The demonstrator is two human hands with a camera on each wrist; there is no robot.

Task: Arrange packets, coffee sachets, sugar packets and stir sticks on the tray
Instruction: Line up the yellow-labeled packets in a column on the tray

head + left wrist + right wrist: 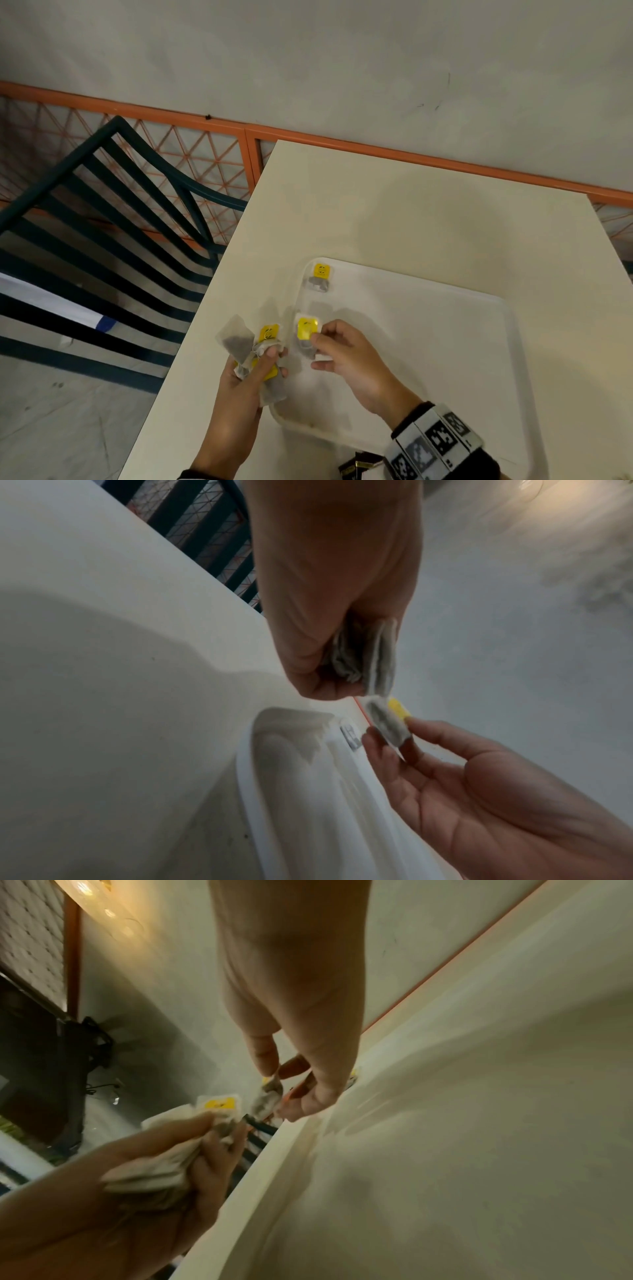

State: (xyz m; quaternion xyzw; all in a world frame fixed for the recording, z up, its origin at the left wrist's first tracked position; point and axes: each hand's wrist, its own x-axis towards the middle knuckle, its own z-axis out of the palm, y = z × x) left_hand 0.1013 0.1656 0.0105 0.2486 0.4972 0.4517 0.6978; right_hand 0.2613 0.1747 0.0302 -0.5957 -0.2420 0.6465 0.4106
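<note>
Left hand: curling round a bunch of tea bags, over the counter just beside the tray's left rim.
Right hand: pinching one yellow-tagged tea bag over the tray.
Placed tea bag: lying in the tray's far left corner.

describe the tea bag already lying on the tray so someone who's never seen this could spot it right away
Start at the white tray on the cream table and go to the tray's far left corner. The tea bag on the tray lies flat there, yellow tag towards the wall. It alone is untouched: the right hand pinches another, and the left hand grips a bunch.
</note>
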